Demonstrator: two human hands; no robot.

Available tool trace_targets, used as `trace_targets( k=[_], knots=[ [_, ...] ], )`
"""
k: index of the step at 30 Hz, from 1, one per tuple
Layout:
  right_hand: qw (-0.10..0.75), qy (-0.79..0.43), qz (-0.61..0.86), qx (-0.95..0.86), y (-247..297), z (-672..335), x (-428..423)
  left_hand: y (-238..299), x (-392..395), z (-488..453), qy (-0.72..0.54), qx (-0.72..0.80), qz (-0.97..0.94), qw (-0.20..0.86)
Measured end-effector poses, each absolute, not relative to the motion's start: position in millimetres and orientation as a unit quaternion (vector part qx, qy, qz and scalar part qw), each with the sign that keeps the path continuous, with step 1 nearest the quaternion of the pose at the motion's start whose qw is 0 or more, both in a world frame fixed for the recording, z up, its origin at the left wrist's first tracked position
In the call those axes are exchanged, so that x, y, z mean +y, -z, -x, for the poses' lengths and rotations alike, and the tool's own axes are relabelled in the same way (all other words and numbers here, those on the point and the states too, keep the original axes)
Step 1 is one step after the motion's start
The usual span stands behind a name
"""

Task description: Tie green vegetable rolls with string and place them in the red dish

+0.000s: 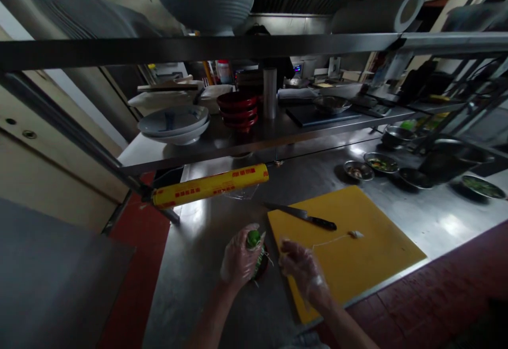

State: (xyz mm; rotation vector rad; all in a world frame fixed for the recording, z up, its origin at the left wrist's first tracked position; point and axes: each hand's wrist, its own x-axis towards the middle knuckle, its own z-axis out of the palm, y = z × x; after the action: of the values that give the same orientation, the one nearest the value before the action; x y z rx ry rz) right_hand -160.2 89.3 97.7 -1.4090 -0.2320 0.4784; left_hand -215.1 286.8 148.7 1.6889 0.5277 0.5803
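Note:
My left hand (pixel 240 256), in a clear plastic glove, is wrapped round a green bundle (pixel 253 239) whose rounded top shows above the fingers. Loose pale string ends stick out beside it. Under the hand is a small dark red dish (pixel 262 267) with a green pattern, partly hidden. My right hand (pixel 304 269), gloved too, is over the left edge of the yellow cutting board (pixel 357 264) with its fingers curled. A thin white string (pixel 331 242) runs from a small whitish piece (pixel 355 234) on the board to this hand. A black-handled knife (pixel 309 218) lies across the board's far corner.
A yellow cling-film roll (pixel 210 185) hangs under the shelf (pixel 278 140) at left. The shelf holds red bowls (pixel 238 111), plates (pixel 173 121) and a dark board (pixel 321 115). Metal bowls (pixel 381 163) of food stand on the steel counter (pixel 198 264) at right.

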Motion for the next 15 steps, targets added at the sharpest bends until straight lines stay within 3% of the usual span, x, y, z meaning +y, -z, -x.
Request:
trace_targets(
  k=[5, 10, 15],
  knots=[
    [0.645, -0.069, 0.719, -0.249, -126.0, 159.5, 110.2, -147.3, 286.3, 215.5, -0.211, 0.214, -0.771, 0.562],
    [0.697, -0.079, 0.678, -0.222, -135.6, 161.5, 123.8, -144.7, 283.6, 216.3, -0.170, 0.162, -0.829, 0.507],
    [0.768, -0.156, 0.612, -0.108, -142.5, 162.6, 131.5, -146.5, 277.2, 217.0, -0.177, 0.204, -0.806, 0.527]
  ],
)
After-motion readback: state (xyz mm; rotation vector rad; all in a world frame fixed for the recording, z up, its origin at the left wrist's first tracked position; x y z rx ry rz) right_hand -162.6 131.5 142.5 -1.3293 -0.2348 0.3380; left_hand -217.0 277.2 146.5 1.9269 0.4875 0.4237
